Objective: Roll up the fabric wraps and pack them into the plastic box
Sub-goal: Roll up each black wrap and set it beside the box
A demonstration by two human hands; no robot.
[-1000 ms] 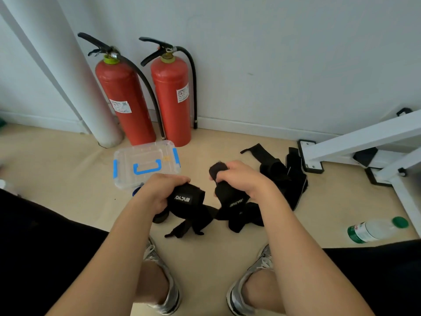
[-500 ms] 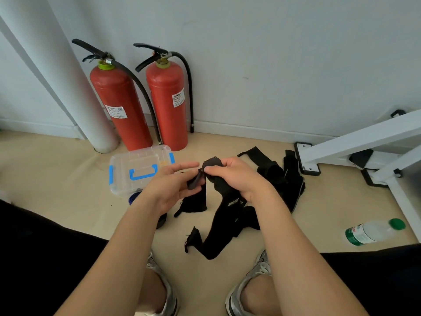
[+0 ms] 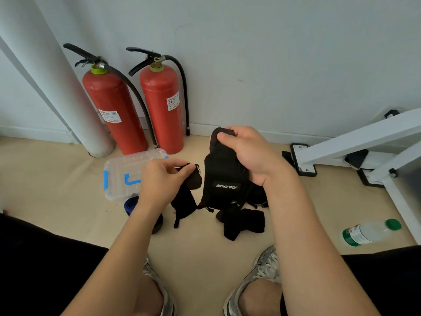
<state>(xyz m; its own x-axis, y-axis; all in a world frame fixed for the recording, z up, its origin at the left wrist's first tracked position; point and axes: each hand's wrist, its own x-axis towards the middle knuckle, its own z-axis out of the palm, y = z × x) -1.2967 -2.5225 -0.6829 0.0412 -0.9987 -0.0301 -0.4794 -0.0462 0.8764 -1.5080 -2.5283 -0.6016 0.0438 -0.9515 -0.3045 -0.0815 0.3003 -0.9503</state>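
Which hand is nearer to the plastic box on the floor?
Left. The left hand, pinching a black strip, is at the right edge of the plastic box; the right hand is farther right, gripping a black wrap.

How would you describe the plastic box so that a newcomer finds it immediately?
Find the two red fire extinguishers standing against the wall. On the floor just in front of them lies the plastic box, partly behind the left hand. Only it is transparent, with a blue handle and side latch.

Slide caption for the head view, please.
The right hand holds up a black fabric wrap, left hand pinches a thin black strap, clear plastic box behind.
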